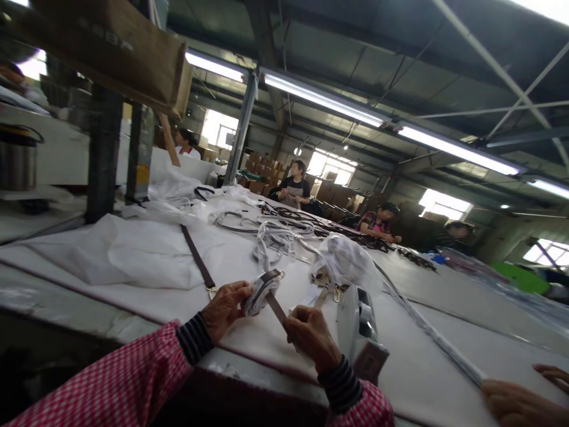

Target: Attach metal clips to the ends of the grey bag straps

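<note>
Gripping a rolled brown strap (262, 293) just above the worktop (249, 341) — left hand (224, 309) has its fingers curled tight round the white-wrapped coil, right hand (311, 337) pinching the strap's flat tail. Another brown strap (198, 261) w/ buckle lies just ahead — co-worker's hand (520, 404) far right.

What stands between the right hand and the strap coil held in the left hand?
Nothing visible does: the right hand grips the brown strap, which runs straight out of the white-wrapped coil held in the left hand, with nothing in the short gap between them.
</note>
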Available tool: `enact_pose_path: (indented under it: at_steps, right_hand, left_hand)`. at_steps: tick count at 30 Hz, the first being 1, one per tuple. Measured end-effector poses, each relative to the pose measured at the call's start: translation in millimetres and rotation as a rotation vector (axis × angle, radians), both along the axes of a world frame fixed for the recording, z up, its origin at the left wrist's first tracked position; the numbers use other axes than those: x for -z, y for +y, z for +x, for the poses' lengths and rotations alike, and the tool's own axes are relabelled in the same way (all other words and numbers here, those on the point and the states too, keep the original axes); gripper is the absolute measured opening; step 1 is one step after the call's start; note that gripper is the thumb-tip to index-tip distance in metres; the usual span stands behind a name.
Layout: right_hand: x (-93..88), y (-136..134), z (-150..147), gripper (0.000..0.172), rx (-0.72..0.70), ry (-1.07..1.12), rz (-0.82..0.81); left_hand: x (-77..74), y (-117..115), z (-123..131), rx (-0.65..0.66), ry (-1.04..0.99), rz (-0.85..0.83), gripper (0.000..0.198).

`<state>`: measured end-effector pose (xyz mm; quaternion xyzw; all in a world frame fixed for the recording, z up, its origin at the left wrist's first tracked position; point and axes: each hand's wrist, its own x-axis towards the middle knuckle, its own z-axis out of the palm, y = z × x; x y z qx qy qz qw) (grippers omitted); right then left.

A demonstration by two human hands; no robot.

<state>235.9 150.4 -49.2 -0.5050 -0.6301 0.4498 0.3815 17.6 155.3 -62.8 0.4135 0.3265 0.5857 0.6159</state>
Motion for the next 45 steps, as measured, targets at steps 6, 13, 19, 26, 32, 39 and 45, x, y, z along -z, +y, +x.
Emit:
enact_pose_path:
  at_steps: [6, 13, 19, 26, 32, 39, 45]
  right_hand:
    - [-4.5, -30, 0, 0.019, -0.105, 0.145, -0.020]
    - [8.4, -52, 8, 0.018, -0.137, 0.314, -0.137]
    - [19.9, -50, 1, 0.020, -0.150, 0.463, -0.161]
    - [27.9, -60, 9, 0.032, -0.124, 0.325, -0.002]
    - [43.4, -71, 14, 0.040, 0.110, -0.146, 0.818]
    - [37.6, -81, -4, 0.043, 0.070, -0.418, 1.217]
    - [48.3, -64, -7, 0.018, -0.049, -0.438, 1.133]
  left_hand:
    - [1.0, -18, 11, 0.013, 0.119, 0.024, 0.037]
    - [3.9, -30, 11, 0.073, 0.123, -0.024, 0.037]
    - [3.7, -40, 23, 0.151, 0.172, -0.045, 0.042]
    - [-18.1, -53, 28, 0.091, 0.310, 0.032, 0.035]
    - [-31.8, -55, 25, 0.023, 0.375, 0.089, 0.031]
    - [-8.8, -47, 24, -0.154, 0.829, 0.481, 0.012]
    - [21.7, -42, 23, -0.074, 1.229, 0.825, 0.009]
